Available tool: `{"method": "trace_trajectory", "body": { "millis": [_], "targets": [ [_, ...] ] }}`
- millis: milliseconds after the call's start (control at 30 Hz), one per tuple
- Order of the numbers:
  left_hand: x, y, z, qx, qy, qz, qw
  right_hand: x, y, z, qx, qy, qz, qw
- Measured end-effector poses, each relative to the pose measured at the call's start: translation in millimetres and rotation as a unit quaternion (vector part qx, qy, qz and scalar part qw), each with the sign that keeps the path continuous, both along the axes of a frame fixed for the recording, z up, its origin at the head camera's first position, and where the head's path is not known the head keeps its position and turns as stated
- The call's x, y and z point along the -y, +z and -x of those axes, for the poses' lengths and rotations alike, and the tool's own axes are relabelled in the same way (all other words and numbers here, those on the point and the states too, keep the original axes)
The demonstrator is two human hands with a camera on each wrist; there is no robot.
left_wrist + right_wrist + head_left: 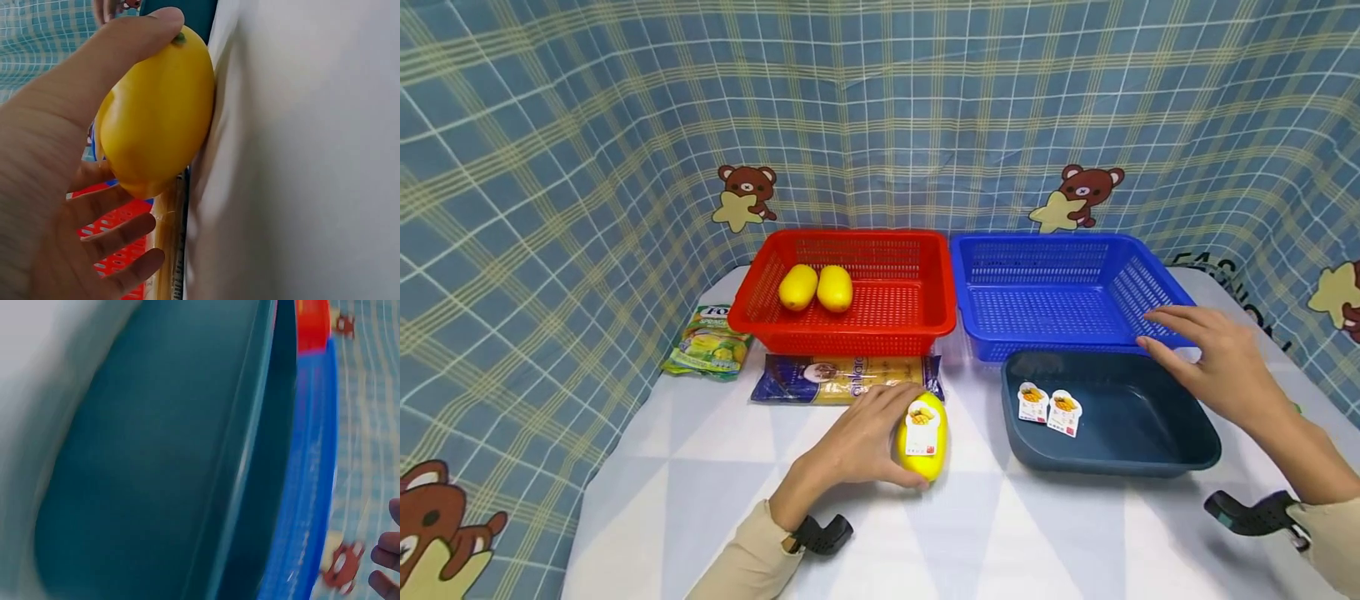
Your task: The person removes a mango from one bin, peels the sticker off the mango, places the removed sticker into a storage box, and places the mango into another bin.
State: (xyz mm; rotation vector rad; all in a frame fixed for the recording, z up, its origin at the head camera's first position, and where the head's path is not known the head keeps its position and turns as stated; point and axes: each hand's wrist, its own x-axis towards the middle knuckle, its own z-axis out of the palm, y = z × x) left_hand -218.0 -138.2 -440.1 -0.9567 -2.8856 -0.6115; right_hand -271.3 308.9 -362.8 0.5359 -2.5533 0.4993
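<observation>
My left hand (872, 433) grips a yellow mango (942, 446) on the white tabletop, thumb at its near end and fingers over its far end. A white label (922, 429) with a mango picture lies on the fruit's top. In the left wrist view the thumb presses beside the green stem spot of the mango (159, 115), with other fingers spread below. My right hand (1221, 358) is held over the right side of a dark teal basin (1120, 460), holding nothing, thumb and fingers apart. Two similar labels (1064, 413) stick to the basin's left inner part.
Behind, a red basket (842, 343) holds two yellow mangoes (816, 288). Right of it stands a blue basket (1037, 304). A pasta packet (835, 379) lies before the red basket, a green snack bag (709, 343) at its left. Checked cloth (895, 108) walls the table.
</observation>
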Motion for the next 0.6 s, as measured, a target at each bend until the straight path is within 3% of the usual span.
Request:
{"method": "trace_trajectory", "body": {
  "millis": [167,367,600],
  "targets": [
    [2,-3.7,0.5,-0.004,0.001,-0.005,1.0000,36,4.6,-10.8,-0.024,0.081,0.014,0.996],
    [2,-4.8,0.3,-0.010,0.001,-0.007,0.9999,73,4.1,-23.3,-0.067,0.174,0.005,0.982],
    [3,-5.8,-1.0,-0.023,-0.002,-0.004,0.9997,112,-4.5,-39.1,-0.066,0.226,-0.015,0.972]
  ]
}}
